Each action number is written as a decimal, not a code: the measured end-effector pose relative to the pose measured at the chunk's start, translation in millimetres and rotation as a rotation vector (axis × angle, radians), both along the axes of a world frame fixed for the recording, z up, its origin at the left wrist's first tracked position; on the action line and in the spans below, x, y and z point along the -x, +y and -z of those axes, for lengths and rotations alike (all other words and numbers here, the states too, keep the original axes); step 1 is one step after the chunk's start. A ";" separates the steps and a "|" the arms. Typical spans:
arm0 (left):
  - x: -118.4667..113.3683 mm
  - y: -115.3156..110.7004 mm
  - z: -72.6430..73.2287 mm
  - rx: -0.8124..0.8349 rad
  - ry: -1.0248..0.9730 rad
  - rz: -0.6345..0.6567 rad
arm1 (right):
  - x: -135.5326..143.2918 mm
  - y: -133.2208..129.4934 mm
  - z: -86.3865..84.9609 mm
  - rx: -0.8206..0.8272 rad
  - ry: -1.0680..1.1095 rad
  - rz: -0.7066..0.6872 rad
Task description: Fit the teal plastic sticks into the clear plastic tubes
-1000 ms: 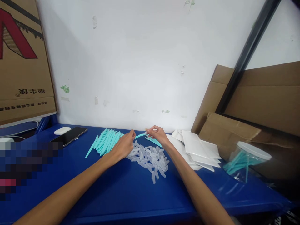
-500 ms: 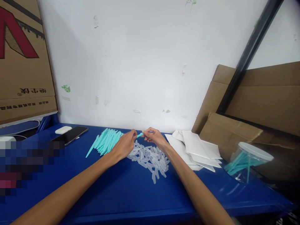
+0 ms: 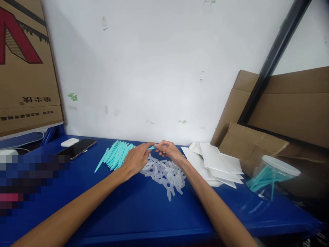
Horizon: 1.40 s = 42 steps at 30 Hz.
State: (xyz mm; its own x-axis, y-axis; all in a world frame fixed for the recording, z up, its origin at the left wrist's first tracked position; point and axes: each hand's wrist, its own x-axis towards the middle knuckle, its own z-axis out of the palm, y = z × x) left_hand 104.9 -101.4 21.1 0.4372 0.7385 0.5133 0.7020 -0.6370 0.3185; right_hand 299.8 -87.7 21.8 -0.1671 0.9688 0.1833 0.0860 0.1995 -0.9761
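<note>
Over the far edge of the translucent cap pile, my two hands meet at the fingertips. Between them shows a short stretch of a slim teal eyebrow razor (image 3: 151, 147); my fingers hide the rest of it. My left hand (image 3: 137, 158) pinches one side, its index finger reaching across toward the other hand. My right hand (image 3: 168, 151) is closed on the other end; whether a cap is in its fingers I cannot tell. Small translucent blade caps (image 3: 164, 173) lie loose below both hands. Just left of my left hand is a heap of teal razors (image 3: 117, 155).
White paper-like packets (image 3: 221, 163) are stacked right of my right forearm. Farther right stands a clear jar (image 3: 271, 181) with a white lid and teal razors inside. A phone (image 3: 79, 148) and a white case (image 3: 69, 142) lie at left. Cardboard boxes (image 3: 252, 140) lean behind.
My left index finger has stretched rightward over the razor to meet my right fingers, so less of the razor shows. My right hand stays in nearly the same place.
</note>
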 end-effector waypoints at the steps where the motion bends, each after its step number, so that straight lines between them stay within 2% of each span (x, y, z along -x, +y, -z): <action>1: 0.2 0.1 -0.6 -0.004 0.002 -0.002 | -0.5 1.1 0.9 0.003 0.004 -0.001; 10: -1.0 -1.3 -2.2 -0.012 -0.023 -0.009 | -0.5 2.2 4.1 -0.001 0.012 -0.038; 15: -2.6 -1.2 -7.5 0.020 -0.110 0.017 | 6.8 -0.7 2.4 -0.078 -0.056 -0.086; 19: 0.8 1.2 -10.8 0.119 -0.138 0.106 | 8.8 0.9 0.4 -0.157 -0.036 0.011; 21: 3.6 5.1 -10.2 0.128 -0.133 0.101 | 5.9 2.5 -1.8 -0.176 0.002 0.099; 24: 9.0 14.6 -7.6 0.039 -0.044 -0.010 | -2.5 4.7 -5.3 -0.200 0.078 0.246; 28: 17.4 26.1 -5.2 -0.077 0.238 -0.205 | -13.8 4.9 -8.4 -0.290 0.079 0.398; 31: 20.7 27.7 -4.9 -0.065 0.395 -0.272 | -17.8 2.9 -10.3 -0.356 -0.015 0.512; 36: 17.5 23.2 -2.5 0.032 0.455 -0.308 | -19.7 -0.6 -13.5 -0.491 -0.296 0.637; 39: 15.5 22.3 0.1 0.082 0.465 -0.327 | -22.4 -1.4 -13.8 -0.568 -0.553 0.647; 42: 15.2 23.2 2.0 0.111 0.486 -0.330 | -26.2 -1.4 -11.8 -0.650 -0.859 0.548</action>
State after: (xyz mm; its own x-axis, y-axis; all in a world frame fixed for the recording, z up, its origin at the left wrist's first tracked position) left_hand 89.7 -78.2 19.2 0.3406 0.9131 0.2241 0.9392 -0.3414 -0.0363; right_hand 326.0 -89.1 33.5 -0.0691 0.7174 0.6932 0.8846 0.3653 -0.2899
